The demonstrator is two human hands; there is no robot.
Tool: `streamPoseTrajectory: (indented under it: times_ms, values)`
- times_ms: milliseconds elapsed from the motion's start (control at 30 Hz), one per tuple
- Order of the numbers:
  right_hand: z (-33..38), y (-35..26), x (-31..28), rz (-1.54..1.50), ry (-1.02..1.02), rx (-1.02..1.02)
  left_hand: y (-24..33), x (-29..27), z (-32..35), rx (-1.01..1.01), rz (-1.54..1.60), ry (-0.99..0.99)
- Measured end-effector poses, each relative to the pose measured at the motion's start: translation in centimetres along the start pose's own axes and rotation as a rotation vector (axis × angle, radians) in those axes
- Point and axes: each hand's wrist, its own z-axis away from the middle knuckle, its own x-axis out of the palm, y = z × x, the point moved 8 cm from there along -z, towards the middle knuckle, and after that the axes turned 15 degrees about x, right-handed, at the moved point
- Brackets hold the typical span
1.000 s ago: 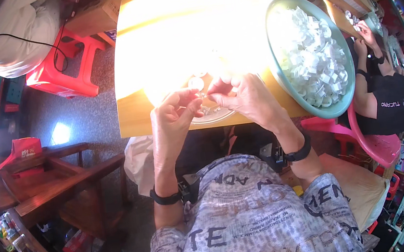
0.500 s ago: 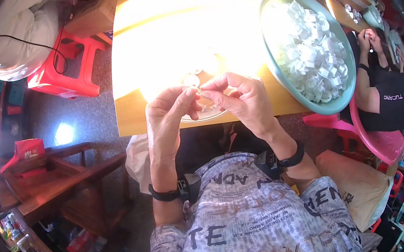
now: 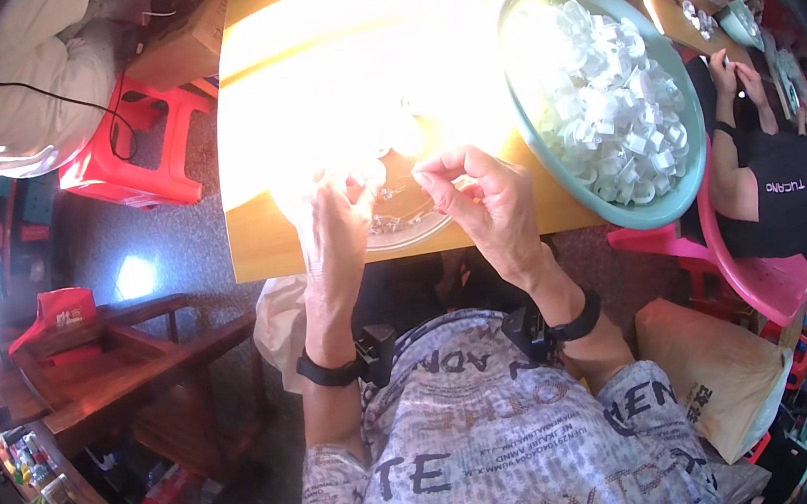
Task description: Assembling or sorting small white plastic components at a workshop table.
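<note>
1. Both hands are raised over the near edge of the counter (image 3: 262, 249): the left hand (image 3: 336, 235) has its fingers curled and drawn together, the right hand (image 3: 482, 197) has thumb and forefinger pinched close.
2. Whatever the fingertips pinch is too small and too washed out by glare to make out; I cannot tell its shape or which way it points, nor its long axis.
3. Beneath the hands lies a shallow round dish (image 3: 411, 231) with small dark bits in it; its far half is lost in the bright sunlight on the counter.
4. Right of the hands, apart from them, stands a large pale green bowl (image 3: 621, 215) heaped with small white pieces (image 3: 613, 110).
5. Black wristbands (image 3: 323, 373) sit on both forearms.
6. At the right edge another person's hands (image 3: 735, 80) work at a second counter, partly cut off.
7. A red stool (image 3: 135, 154) stands on the floor to the left.
</note>
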Motion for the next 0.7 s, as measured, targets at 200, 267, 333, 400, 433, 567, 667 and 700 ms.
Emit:
streamPoseTrajectory:
  times_ms: [200, 267, 333, 400, 433, 567, 667, 700]
  values:
    - [0.0, 0.1, 0.4, 0.022, -0.021, 0.007, -0.4, 0.3, -0.4, 0.244, -0.079, 0.124]
    - [0.0, 0.2, 0.6, 0.019, -0.024, -0.014, 0.1, 0.1, -0.2, 0.228, -0.104, 0.105]
    - [-0.2, 0.1, 0.8, 0.017, -0.027, -0.033, 0.6, -0.2, 0.0, 0.212, -0.127, 0.085]
    - [-0.5, -0.1, 1.2, 0.049, -0.024, -0.04, 0.8, -0.6, 0.2, 0.185, -0.154, 0.079]
    - [-0.6, -0.2, 1.5, 0.05, -0.025, -0.042, 1.3, -1.0, 0.3, 0.185, -0.153, 0.082]
    - [-0.6, -1.3, 2.2, 0.006, -0.055, -0.104, 2.8, -2.9, 0.9, 0.25, 0.007, 0.182]
    - [-0.3, -2.0, 2.8, 0.018, -0.075, -0.128, 1.3, -2.4, 1.5, 0.168, 0.404, 0.21]
    - [-0.2, -2.2, 2.9, 0.026, -0.077, -0.135, 0.5, -1.5, 1.7, 0.058, 0.725, 0.206]
